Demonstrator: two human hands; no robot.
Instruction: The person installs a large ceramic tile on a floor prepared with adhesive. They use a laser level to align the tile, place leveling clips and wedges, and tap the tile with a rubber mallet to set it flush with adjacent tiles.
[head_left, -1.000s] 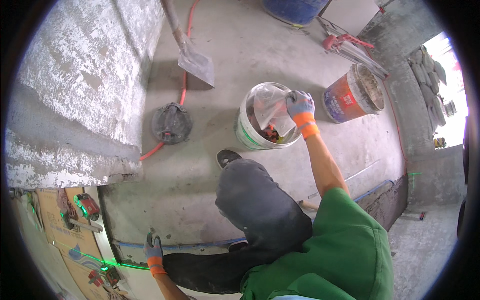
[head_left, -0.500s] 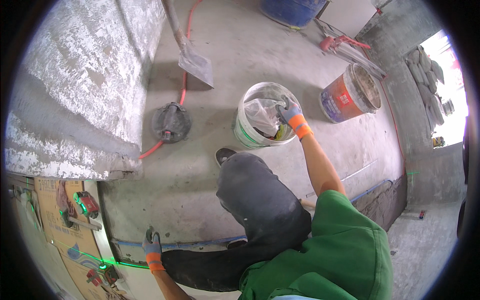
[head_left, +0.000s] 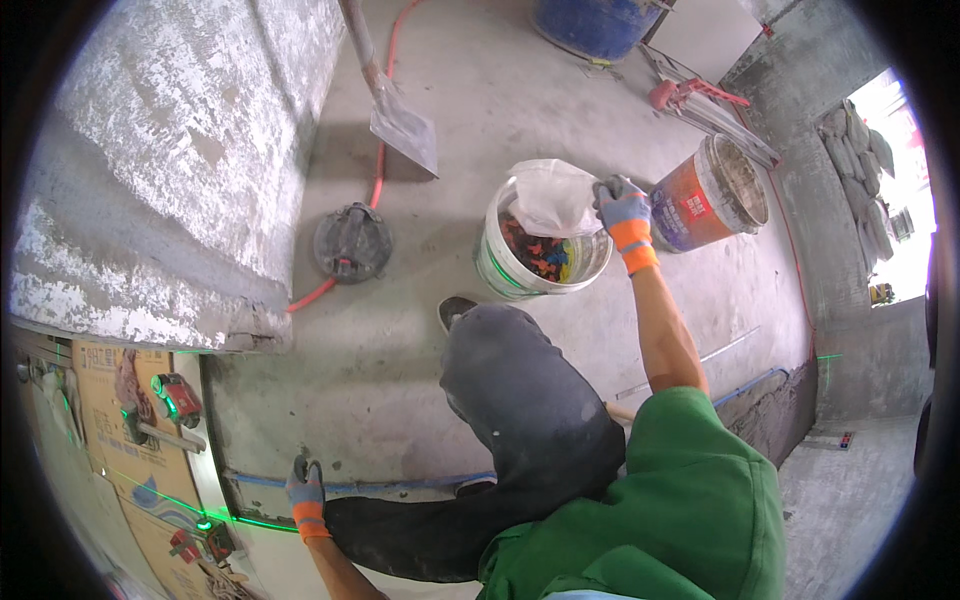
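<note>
My right hand (head_left: 624, 214), in a grey and orange glove, is closed on the edge of a translucent white plastic bag (head_left: 556, 202). The bag is lifted over the far rim of a white bucket (head_left: 515, 281). Inside the bucket lie many small red and dark pieces (head_left: 530, 243), with some blue and yellow among them; their kind is too small to tell. My left hand (head_left: 306, 490), gloved the same way, is low beside my knee near the floor's edge. Its thumb and fingers are apart, and nothing shows in them.
An orange and purple bucket (head_left: 690, 200) stands to the right. A shovel (head_left: 405, 130) leans at far left above a red hose (head_left: 380, 170) and a round dark device (head_left: 353, 243). Red laser tools (head_left: 178, 400) rest on cardboard (head_left: 110, 410) at lower left. A blue tub (head_left: 590, 25) stands far off.
My right hand has drawn the plastic bag up and to the right, off the contents of the white bucket, uncovering the small coloured pieces. My left hand has stayed by the knee.
</note>
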